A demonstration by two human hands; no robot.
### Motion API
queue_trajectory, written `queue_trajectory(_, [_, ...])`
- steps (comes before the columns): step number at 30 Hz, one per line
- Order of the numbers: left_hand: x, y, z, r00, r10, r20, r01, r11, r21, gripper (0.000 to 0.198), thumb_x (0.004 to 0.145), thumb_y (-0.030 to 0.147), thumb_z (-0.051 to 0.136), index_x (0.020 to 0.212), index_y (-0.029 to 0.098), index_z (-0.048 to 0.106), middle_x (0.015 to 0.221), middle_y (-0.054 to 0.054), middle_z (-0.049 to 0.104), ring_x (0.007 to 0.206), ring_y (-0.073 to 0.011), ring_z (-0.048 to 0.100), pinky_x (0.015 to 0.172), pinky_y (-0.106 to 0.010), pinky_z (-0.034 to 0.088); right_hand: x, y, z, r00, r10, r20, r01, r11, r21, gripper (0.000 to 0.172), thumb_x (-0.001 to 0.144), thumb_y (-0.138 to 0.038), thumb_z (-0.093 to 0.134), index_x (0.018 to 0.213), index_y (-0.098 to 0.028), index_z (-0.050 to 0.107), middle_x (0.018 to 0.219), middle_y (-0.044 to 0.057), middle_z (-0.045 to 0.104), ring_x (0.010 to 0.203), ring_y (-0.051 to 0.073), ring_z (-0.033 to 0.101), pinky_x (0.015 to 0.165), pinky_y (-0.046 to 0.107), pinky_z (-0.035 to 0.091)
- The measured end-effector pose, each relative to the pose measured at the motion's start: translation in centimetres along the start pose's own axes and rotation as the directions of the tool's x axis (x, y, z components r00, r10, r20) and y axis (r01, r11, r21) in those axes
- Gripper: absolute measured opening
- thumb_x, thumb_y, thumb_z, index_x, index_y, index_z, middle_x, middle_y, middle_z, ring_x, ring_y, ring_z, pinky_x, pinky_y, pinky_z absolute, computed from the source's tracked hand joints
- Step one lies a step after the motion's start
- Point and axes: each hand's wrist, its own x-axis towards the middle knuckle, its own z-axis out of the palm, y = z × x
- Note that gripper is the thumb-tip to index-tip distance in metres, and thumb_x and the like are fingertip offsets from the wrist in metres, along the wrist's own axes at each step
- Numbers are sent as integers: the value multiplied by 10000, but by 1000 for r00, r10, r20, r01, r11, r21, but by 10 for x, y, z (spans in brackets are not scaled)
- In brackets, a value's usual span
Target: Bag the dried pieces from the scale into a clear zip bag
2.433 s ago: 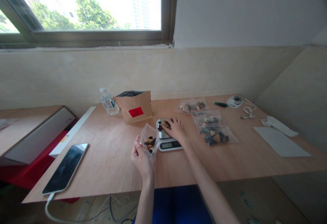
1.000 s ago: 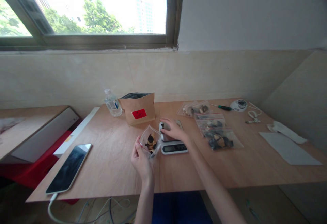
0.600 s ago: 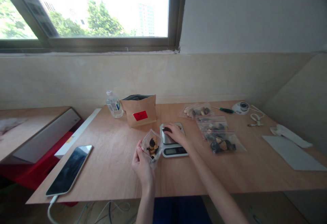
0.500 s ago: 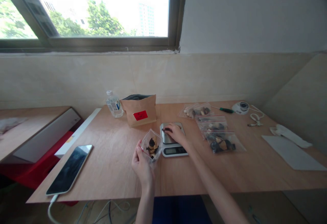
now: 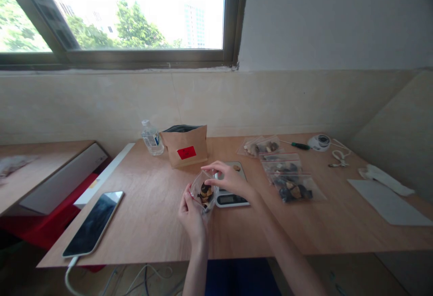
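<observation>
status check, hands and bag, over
Left hand holding small clear bag open. Right hand at bag mouth, above scale. One piece on scale. Nothing blocking.

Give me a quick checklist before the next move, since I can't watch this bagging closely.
1. Small clear bag held by left hand: ok.
2. Right hand at the bag's mouth: ok.
3. Bag mouth open: cannot tell.
4. Scale pan emptied: not ok, one small brown piece lies on it.
5. Scale display readable: cannot tell.
6. Filled bags clear of the hands: ok.
</observation>
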Motion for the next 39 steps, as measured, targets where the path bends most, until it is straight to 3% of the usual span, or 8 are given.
queue_trajectory(6, [-1, 4, -2, 1000, -25, -11, 25, 1000, 11, 427, 756, 434, 603, 1081, 160, 644, 803, -22, 638, 730, -106, 597, 709, -243, 493, 0, 57, 8, 964, 158, -215, -221, 924, -311, 253, 897, -297, 454, 1018, -190, 649, 970, 76, 606, 958, 184, 549, 842, 315, 424])
queue_trajectory(13, [1, 3, -4, 1000, -20, -6, 20, 1000, 4, 415, 768, 428, 588, 1079, 159, 644, 879, -42, 649, 790, -123, 606, 750, -280, 500, -2, 74, 22, 963, 185, -196, -269, 711, -650, 164, 824, -251, 575, 952, -197, 663, 976, 102, 602, 964, 247, 520, 830, 376, 410])
queue_trajectory(17, [1, 3, -6, 1000, -26, 8, 26, 1000, 4, 434, 753, 437, 602, 1081, 156, 643, 850, -41, 646, 771, -131, 611, 724, -287, 509, 0, 75, 20, 965, 154, -210, -252, 752, -609, 140, 823, -258, 583, 896, -182, 675, 943, 97, 614, 942, 246, 531, 823, 378, 411])
queue_trajectory(22, [2, -2, -7, 999, -37, 12, 36, 999, 8, 448, 759, 447, 594, 1100, 159, 629, 899, -51, 650, 791, -141, 625, 731, -292, 510, -1, 49, 16, 929, 145, -342, -219, 957, -189, 183, 819, -318, 589, 923, -198, 679, 919, 52, 635, 852, 167, 568, 756, 283, 442])
queue_trajectory(27, [7, -6, -6, 998, -41, 40, 43, 999, -33, 442, 770, 443, 584, 1114, 168, 618, 958, -69, 659, 865, -169, 638, 777, -317, 506, -12, 17, -1, 995, 70, -71, -68, 997, 29, 301, 870, -406, 491, 1109, -283, 626, 1098, 34, 611, 1026, 163, 547, 804, 271, 438])
queue_trajectory(32, [9, -3, -7, 1000, -8, -7, 8, 1000, 16, 412, 786, 414, 570, 1093, 148, 636, 933, -70, 670, 864, -151, 634, 764, -258, 494, -26, 69, -19, 919, 172, -354, -266, 934, -239, 266, 850, -268, 495, 1055, -190, 645, 1015, 95, 621, 1005, 216, 545, 886, 359, 408])
queue_trajectory(35, [6, -1, -5, 1000, -16, -6, 16, 1000, 16, 408, 799, 400, 554, 1105, 140, 628, 1010, -97, 666, 941, -178, 623, 796, -279, 493, -33, 100, -22, 917, 207, -342, -348, 835, -426, 226, 787, -167, 550, 982, -157, 663, 949, 107, 629, 951, 235, 554, 871, 377, 411])
queue_trajectory(39, [2, 1, -3, 1000, -27, -1, 27, 1000, 15, 384, 816, 379, 537, 1108, 147, 628, 1078, -98, 655, 1017, -185, 601, 847, -286, 481, -36, 108, -23, 913, 196, -359, -361, 798, -482, 152, 784, -180, 569, 894, -157, 673, 897, 99, 633, 900, 232, 569, 820, 368, 429])
